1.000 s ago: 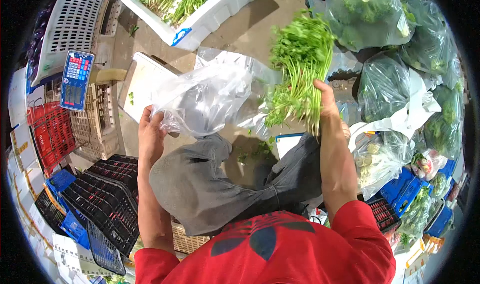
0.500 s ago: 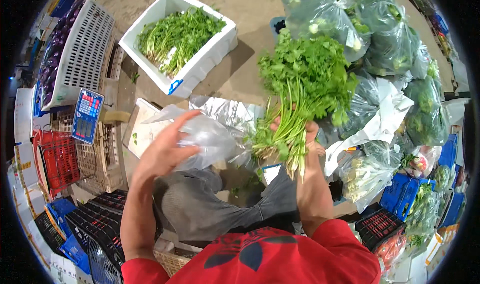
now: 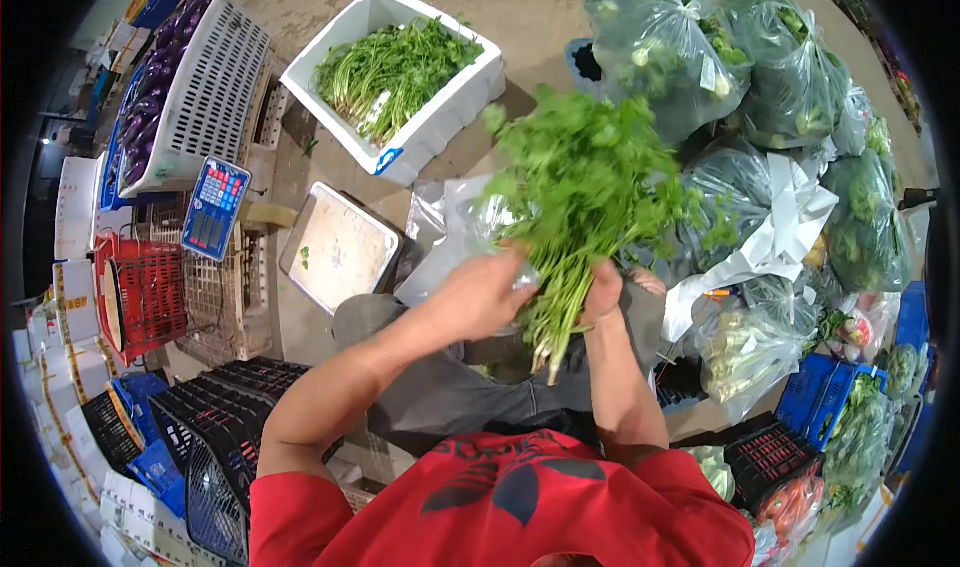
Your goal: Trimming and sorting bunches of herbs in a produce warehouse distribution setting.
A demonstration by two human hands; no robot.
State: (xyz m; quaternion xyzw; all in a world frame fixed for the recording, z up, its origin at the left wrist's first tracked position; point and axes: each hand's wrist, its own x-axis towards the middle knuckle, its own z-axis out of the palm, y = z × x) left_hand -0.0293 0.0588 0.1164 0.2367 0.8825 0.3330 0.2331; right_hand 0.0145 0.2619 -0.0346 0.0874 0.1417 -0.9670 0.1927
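A big leafy bunch of coriander (image 3: pixel 590 172), its pale root ends pointing down toward my lap, is gripped round the stems by my right hand (image 3: pixel 602 295). My left hand (image 3: pixel 480 297) reaches in from the left against the same stems. Its fingertips are blurred and partly behind the greens, so its grip is unclear. A clear plastic bag (image 3: pixel 455 217) lies just beyond my left hand, partly covered by the bunch. More coriander (image 3: pixel 400 77) fills a white foam box (image 3: pixel 440 147) at the far side.
On the left are a scale display (image 3: pixel 216 207), a pale tray (image 3: pixel 340 247), a white crate (image 3: pixel 215 87) of eggplants, a red basket (image 3: pixel 150 292) and black crates (image 3: pixel 210 447). Bagged vegetables (image 3: pixel 665 57) crowd the right, with white plastic (image 3: pixel 765 237) and a blue crate (image 3: pixel 815 392).
My left hand has moved right, from the open plastic bag to the coriander stems. The bag now lies lower and flatter. The bunch has shifted a little left and its leaves blur with motion.
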